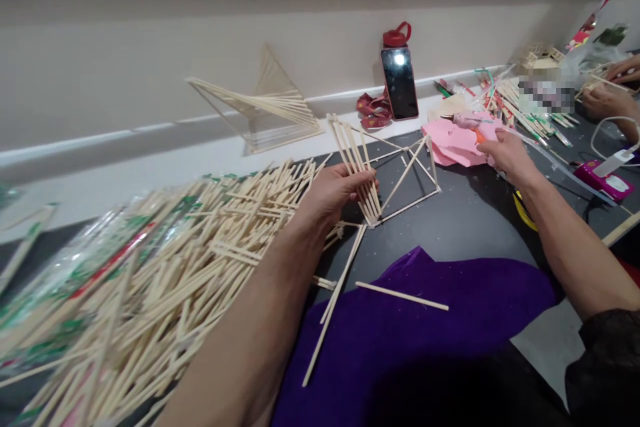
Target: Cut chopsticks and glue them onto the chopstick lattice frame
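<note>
My left hand (345, 190) is closed around a fan of thin wooden sticks (356, 157), joined at its lower end to a stick frame (410, 203) on the dark table. My right hand (505, 150) is wrapped on a hot glue gun (465, 121) with an orange trigger, its nozzle pointing left over pink paper (453, 147). Beneath my left forearm and beside it lies a large heap of loose wooden sticks (200, 267). One single stick (403, 295) rests on the purple cloth (425, 340) near me.
A finished-looking stick model (260, 103) leans by the wall. A phone (400, 83) stands against a red-lidded bottle (396, 35). Wrapped chopsticks (530, 103) lie at the back right, near another person's hands (613, 97). A purple power strip (605, 180) sits at the right.
</note>
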`<action>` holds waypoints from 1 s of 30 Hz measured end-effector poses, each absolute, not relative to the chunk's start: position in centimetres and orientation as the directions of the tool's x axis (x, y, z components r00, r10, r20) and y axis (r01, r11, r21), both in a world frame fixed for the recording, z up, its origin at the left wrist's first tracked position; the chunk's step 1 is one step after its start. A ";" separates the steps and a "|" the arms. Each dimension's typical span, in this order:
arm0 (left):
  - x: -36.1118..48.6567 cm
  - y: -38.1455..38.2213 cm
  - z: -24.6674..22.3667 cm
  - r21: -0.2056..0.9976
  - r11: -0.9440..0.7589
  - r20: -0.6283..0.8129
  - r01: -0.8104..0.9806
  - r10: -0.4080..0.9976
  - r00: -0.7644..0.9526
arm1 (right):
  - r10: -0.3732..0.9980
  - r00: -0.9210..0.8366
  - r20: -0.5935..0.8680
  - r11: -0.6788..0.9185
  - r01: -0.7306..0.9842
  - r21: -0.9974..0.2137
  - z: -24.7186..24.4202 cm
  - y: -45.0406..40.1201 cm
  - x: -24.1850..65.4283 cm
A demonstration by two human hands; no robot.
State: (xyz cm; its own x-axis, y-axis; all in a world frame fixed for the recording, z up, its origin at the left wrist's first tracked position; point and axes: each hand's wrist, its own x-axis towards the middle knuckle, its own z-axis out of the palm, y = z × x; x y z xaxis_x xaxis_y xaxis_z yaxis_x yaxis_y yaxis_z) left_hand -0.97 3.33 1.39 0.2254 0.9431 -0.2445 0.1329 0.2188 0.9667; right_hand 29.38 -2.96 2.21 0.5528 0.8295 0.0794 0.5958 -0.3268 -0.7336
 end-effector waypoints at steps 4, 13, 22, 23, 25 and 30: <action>-1.0 3.4 1.3 0.969 0.217 -0.240 0.121 0.940 0.243 | 0.821 0.566 0.066 -0.237 0.444 -0.864 2.8 -2.5 28.7; -1.2 3.2 1.0 0.971 0.212 -0.236 0.108 0.920 0.314 | 0.896 0.395 0.203 0.146 0.169 -0.975 8.5 0.0 25.1; -1.4 3.1 0.5 0.957 0.288 -0.284 0.040 0.899 0.332 | 0.995 0.082 0.063 0.063 0.007 -0.998 7.1 2.8 23.1; -1.4 3.1 0.5 0.953 0.303 -0.293 0.024 0.895 0.336 | 0.995 0.082 0.056 0.054 0.022 -0.998 6.7 3.0 23.3; -1.4 3.1 0.5 0.944 0.330 -0.307 -0.010 0.890 0.337 | 0.994 0.098 0.048 0.044 0.044 -0.998 6.2 3.4 23.6; -1.3 3.0 0.5 0.926 0.375 -0.345 -0.031 0.879 0.328 | 0.993 0.066 0.102 0.098 0.056 -0.994 5.6 4.2 24.1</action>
